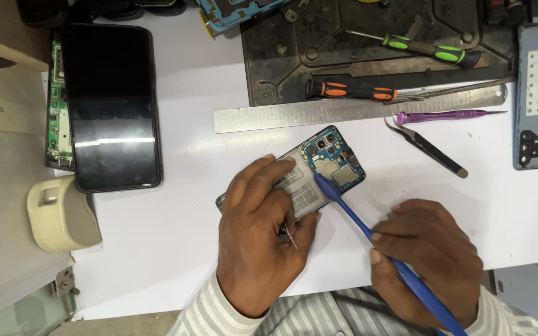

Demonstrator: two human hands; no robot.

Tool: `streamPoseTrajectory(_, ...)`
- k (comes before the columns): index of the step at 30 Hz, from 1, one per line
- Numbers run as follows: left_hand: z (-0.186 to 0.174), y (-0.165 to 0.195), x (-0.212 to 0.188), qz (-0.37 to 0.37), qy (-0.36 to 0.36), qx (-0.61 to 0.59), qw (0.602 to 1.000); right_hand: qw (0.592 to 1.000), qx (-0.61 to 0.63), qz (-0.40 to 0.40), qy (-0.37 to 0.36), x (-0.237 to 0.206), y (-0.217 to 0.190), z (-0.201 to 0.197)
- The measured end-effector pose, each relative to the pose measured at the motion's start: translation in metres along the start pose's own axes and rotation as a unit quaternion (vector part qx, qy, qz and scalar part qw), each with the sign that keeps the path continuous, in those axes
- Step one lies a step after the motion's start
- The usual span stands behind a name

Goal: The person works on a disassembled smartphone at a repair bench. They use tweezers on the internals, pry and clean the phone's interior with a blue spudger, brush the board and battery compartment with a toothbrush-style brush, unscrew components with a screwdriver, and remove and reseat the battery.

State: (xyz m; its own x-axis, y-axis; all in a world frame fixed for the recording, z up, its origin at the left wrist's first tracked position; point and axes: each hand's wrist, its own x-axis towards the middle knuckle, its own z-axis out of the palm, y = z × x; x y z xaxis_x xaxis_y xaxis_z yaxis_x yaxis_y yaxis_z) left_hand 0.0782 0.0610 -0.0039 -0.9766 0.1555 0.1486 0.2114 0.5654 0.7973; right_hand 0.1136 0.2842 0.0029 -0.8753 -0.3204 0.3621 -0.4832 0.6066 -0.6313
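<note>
— What do we see on the left?

— Our left hand lies flat on the opened phone at table centre, fingers nearly straight and close together, pressing its battery side (a thin metal pin pokes out under the palm).

— And at four o'clock from it?

— Our right hand has its fingers curled tight around a blue pry tool, whose tip touches the circuit board.

— Counts?

— One black-screened phone at nine o'clock, one steel ruler at twelve, two screwdrivers on the dark mat, one purple tool, one pair of tweezers.
</note>
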Motion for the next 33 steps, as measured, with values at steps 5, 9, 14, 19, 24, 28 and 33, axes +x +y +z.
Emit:
streamPoseTrajectory(5,0.000,-0.001,0.000,0.001,0.000,0.003,1.000,0.997,0.009,0.073,0.007,-0.017,-0.002,-0.003)
streamPoseTrajectory(9,0.001,-0.001,0.001,0.000,-0.002,0.001,1.000,0.997,0.008,0.078,0.022,-0.025,0.004,-0.002)
streamPoseTrajectory(14,0.001,-0.001,0.001,0.003,0.000,0.004,1.000,0.994,-0.015,0.095,0.046,-0.018,0.004,-0.004)
streamPoseTrajectory(19,0.002,-0.001,0.001,0.001,-0.003,0.003,1.000,0.991,-0.006,0.115,0.062,-0.019,-0.005,-0.002)
streamPoseTrajectory(24,0.002,-0.001,0.000,0.017,-0.002,0.010,1.000,0.990,-0.010,0.120,0.078,-0.017,-0.004,-0.002)
streamPoseTrajectory(28,0.002,-0.001,-0.001,0.022,-0.010,0.017,1.000,0.990,0.004,0.113,0.088,-0.013,-0.005,-0.003)
streamPoseTrajectory(33,-0.001,0.000,-0.002,0.065,-0.025,0.022,0.997,0.991,-0.003,0.114,0.070,-0.016,-0.002,-0.007)
